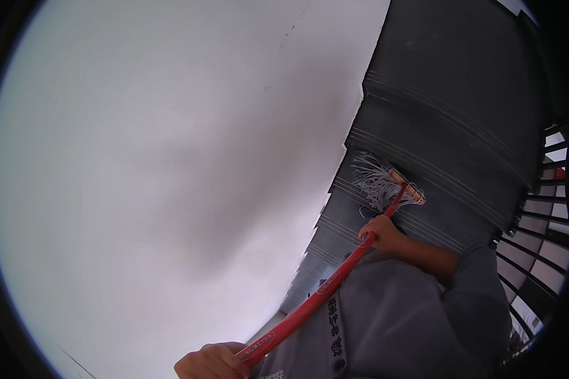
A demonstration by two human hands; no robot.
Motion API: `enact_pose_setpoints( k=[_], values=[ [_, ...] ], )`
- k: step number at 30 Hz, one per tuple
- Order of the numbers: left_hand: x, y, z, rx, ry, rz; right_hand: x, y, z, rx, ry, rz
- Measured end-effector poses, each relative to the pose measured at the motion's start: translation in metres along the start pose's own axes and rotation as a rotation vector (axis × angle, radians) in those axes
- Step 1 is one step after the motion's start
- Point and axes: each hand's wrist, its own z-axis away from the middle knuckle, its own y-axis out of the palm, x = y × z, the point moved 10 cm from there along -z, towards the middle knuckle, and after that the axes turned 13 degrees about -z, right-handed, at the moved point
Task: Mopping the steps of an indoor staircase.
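A string mop slants across the view, its red handle [308, 305] passing in front of my grey shirt. My left hand [213, 362] is closed around the upper end of that handle, at the bottom of the picture and partly cut off by its edge. Farther down the pole, my right hand [383, 233] grips it nearer to the mop head. Grey strands [373, 182] spread out to the left from an orange-brown head block [408, 187]. They lie over a dark stair step [436, 175]. Part of the pole is hidden behind my right hand.
Dark grey stairs [450, 57] with pale lines along their edges run from the top to below my hands. A white wall [170, 166] borders them on the left. On the right stands a black railing [533, 215] with bars. My shirt [398, 308] hides the nearer steps.
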Motion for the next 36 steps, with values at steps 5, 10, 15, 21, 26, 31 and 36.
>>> enact_pose_setpoints(
  k=[5,10,15,21,26,31,36],
  values=[
    [0.044,0.027,-0.016,0.211,0.011,0.209,-0.073,-0.062,0.041,-0.499,0.079,-0.017],
    [0.045,0.003,-0.042,0.183,0.003,0.153,-0.044,-0.068,0.005,-0.622,-0.035,-0.081],
    [0.031,-0.018,-0.076,0.107,0.008,0.042,-0.024,-0.06,-0.081,-0.577,-0.196,-0.174],
    [0.01,-0.094,-0.009,-0.544,-0.12,-0.239,-0.037,0.017,-0.154,-0.049,0.031,-0.038],
    [-0.02,-0.088,0.059,-1.005,-0.163,-0.379,-0.037,0.087,-0.143,0.278,0.016,0.016],
    [-0.048,-0.085,0.055,-0.701,-0.25,-0.331,-0.006,0.146,-0.111,0.384,-0.033,-0.123],
    [-0.033,-0.05,0.017,-0.314,-0.304,-0.323,-0.008,0.219,-0.071,0.701,0.097,-0.296]
  ],
)
